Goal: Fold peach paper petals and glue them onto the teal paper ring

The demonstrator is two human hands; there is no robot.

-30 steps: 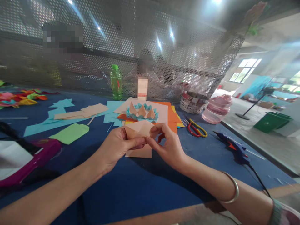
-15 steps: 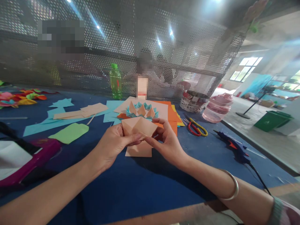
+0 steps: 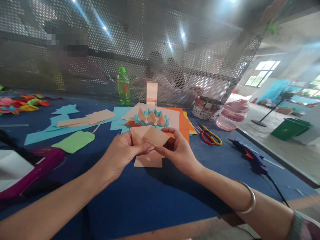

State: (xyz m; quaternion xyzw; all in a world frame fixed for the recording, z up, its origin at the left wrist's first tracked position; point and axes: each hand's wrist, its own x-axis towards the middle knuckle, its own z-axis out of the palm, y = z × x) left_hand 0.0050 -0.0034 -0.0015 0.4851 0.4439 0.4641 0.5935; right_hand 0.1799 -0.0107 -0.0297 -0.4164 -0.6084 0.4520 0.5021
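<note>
A folded piece of peach paper is held up between my two hands, above the blue table. My left hand grips its left side, thumb along the lower edge. On its right side my right hand pinches the paper between thumb and fingers; some fingertips are hidden behind it. Below the hands lies a flat peach sheet. Just behind stands a ring of folded blue paper points with several peach folded points inside it, resting on stacked coloured sheets.
To the right lie scissors with red and yellow handles and a blue glue gun. A pink water bottle, a round container and a green bottle stand farther back. Left are green paper, blue scraps and a purple object.
The folded peach paper and both hands have shifted very slightly to the right. The grip looks the same, and the things on the table have stayed in place.
</note>
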